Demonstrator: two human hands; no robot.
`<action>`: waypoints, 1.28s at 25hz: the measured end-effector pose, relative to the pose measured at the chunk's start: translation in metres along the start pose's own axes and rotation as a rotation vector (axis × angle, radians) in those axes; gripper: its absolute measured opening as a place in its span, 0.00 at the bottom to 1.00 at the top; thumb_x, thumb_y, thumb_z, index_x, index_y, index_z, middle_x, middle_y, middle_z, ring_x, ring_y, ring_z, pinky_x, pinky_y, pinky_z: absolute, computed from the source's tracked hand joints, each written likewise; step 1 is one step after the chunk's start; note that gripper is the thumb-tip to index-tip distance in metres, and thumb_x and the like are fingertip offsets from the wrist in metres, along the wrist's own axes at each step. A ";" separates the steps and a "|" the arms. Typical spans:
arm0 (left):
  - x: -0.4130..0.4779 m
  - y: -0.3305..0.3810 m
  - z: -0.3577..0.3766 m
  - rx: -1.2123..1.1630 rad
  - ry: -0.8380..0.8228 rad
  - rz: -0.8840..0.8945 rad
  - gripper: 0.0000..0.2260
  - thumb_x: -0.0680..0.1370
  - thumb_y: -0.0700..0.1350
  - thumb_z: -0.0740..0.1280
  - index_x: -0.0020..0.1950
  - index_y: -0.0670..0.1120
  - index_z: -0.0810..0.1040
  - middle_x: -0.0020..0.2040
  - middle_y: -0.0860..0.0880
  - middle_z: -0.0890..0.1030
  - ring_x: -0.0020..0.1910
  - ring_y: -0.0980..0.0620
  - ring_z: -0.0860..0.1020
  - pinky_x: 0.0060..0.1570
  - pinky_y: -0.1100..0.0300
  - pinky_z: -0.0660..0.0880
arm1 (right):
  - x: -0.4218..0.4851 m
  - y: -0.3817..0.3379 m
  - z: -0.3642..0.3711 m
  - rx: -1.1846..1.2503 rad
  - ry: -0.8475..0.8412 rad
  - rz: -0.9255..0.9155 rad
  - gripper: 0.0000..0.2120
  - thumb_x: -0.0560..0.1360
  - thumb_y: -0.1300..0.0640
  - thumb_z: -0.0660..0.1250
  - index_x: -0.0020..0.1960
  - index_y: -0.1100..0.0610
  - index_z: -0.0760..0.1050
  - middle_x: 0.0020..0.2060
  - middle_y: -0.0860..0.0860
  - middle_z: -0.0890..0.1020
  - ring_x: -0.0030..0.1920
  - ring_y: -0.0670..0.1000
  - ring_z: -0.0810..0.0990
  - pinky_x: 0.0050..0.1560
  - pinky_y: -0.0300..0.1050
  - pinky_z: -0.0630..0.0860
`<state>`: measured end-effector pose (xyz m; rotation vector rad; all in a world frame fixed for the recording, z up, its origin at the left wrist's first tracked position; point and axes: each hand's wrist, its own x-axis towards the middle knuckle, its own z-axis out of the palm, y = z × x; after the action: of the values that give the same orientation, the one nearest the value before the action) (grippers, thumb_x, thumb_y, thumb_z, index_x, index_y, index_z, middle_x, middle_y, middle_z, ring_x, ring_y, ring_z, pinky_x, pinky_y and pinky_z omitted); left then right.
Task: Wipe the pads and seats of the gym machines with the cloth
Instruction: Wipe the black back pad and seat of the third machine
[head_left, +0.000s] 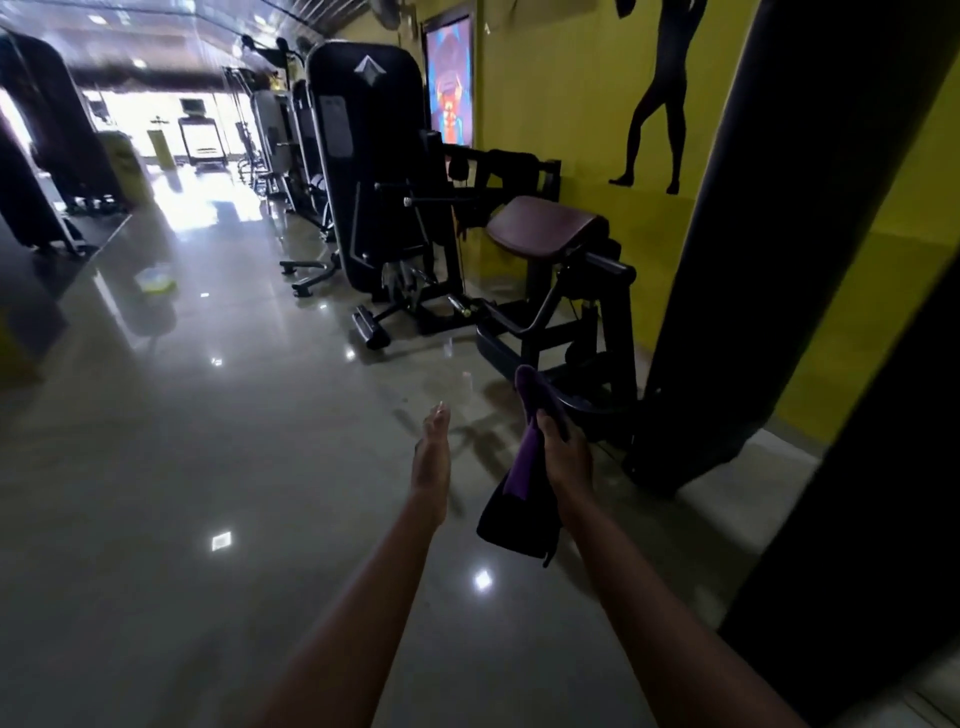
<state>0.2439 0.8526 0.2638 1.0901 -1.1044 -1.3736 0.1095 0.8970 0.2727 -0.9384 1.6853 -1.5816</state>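
Cloth: the purple cloth (519, 499) is held in the air, below and nearer the camera than the maroon pad (545, 226), well apart from it. One end sticks up above the fist and the longer, darker part hangs down below it.
Right hand: the right hand (563, 457) grips the cloth about midway, with fingers and thumb curled round the fabric. It is below the pad, over the foot of that machine's frame.
Left hand: the left hand (431, 457) is seen edge-on, its fingers straight, close together and pointing forward. It holds nothing, and it is below and left of the pad, just beside the cloth without touching it.
Pad: sloped and maroon, it sits on top of a black frame (571, 322), bare and untouched by either hand.
Weight tower: a tall black shroud (363, 156) with a pale arrow emblem stands left of the pad, joined to it by black arms.
Further machines: a row (275, 135) runs on beyond the tower, left of the pad and farther off, blurred against bright windows.
Wall: the yellow wall (561, 104) is right behind the pad. On it are a black figure silhouette (657, 93) above and right of the pad and a bright poster (451, 83) above and left of it.
Column: a thick dark leaning post (779, 234) is right of the pad and nearer the camera.
Floor: glossy grey tiles (208, 415) with light reflections spread left of and below the pad.
Floor item: a small yellow-green thing (156, 280) lies far left of the pad, too blurred to identify.
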 end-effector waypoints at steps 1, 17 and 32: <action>0.028 0.006 -0.011 0.009 -0.002 0.003 0.21 0.82 0.51 0.53 0.75 0.48 0.61 0.75 0.49 0.63 0.74 0.51 0.61 0.70 0.58 0.56 | 0.019 -0.001 0.022 0.001 0.007 -0.008 0.18 0.78 0.51 0.60 0.65 0.57 0.72 0.58 0.55 0.77 0.58 0.52 0.75 0.56 0.43 0.70; 0.498 0.063 -0.270 -0.017 0.315 0.073 0.23 0.82 0.53 0.53 0.75 0.46 0.61 0.74 0.48 0.65 0.73 0.51 0.62 0.71 0.55 0.56 | 0.369 -0.019 0.501 -0.098 -0.422 -0.191 0.15 0.79 0.50 0.60 0.57 0.59 0.76 0.52 0.60 0.78 0.51 0.56 0.77 0.52 0.50 0.73; 0.986 0.150 -0.530 -0.038 0.494 0.125 0.22 0.82 0.53 0.53 0.74 0.47 0.61 0.74 0.48 0.64 0.74 0.50 0.61 0.71 0.55 0.55 | 0.678 -0.073 0.985 -0.063 -0.599 -0.189 0.17 0.79 0.49 0.58 0.64 0.55 0.73 0.52 0.58 0.79 0.52 0.54 0.78 0.50 0.45 0.73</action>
<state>0.7200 -0.1718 0.2730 1.2265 -0.7649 -0.9509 0.5701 -0.2086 0.2863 -1.4654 1.2531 -1.1911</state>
